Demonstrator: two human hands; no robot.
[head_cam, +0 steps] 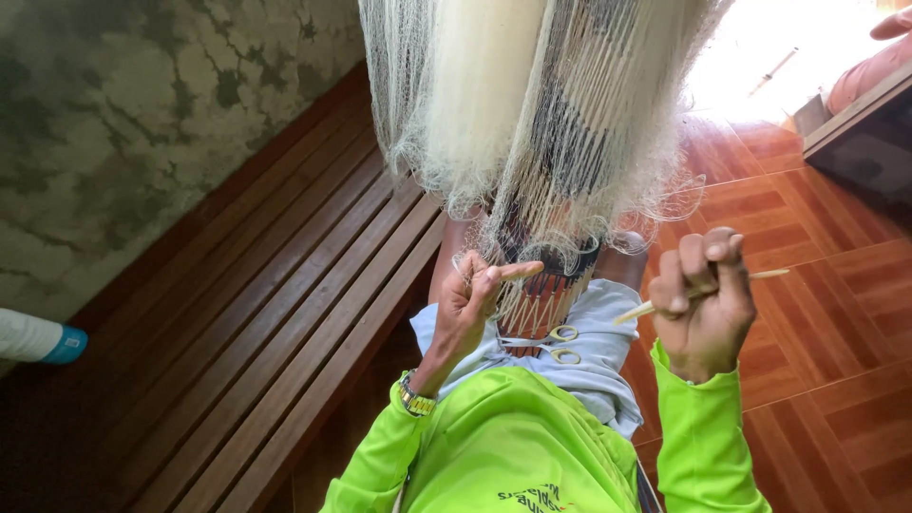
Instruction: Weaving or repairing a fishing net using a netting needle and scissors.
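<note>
Nearest the camera are bright green sleeves and a gold wristwatch point(415, 398) on the left wrist. A pair of scissors point(556, 344) with pale yellow handles lies on the grey cloth over the lap, between the two arms.

The left hand point(467, 302) pinches the lower edge of the fishing net point(532, 123), thumb and forefinger closed narrowly on a few strands of the mesh. The right hand point(701, 302) is curled in a fist around a thin pale netting needle point(703, 293), which sticks out on both sides of the fingers; its grip is tight on the middle of the shaft.

The net hangs down from above and bunches just over the knees. It looks very light, soft and limp, easily snagged or tangled, so it is best taken by a single mesh or a knot at the edge, with the rest left to hang. The needle looks stiff, slim and rather smooth, best held at mid-length.

To the left runs a slatted wooden bench point(275, 285), the surface the person sits on, against a stained wall. A white bottle with a blue cap point(38, 339) lies at the far left. To the right is a red tiled floor point(826, 285), with a dark furniture edge in the upper corner. The hanging net itself hides what is behind it.
</note>
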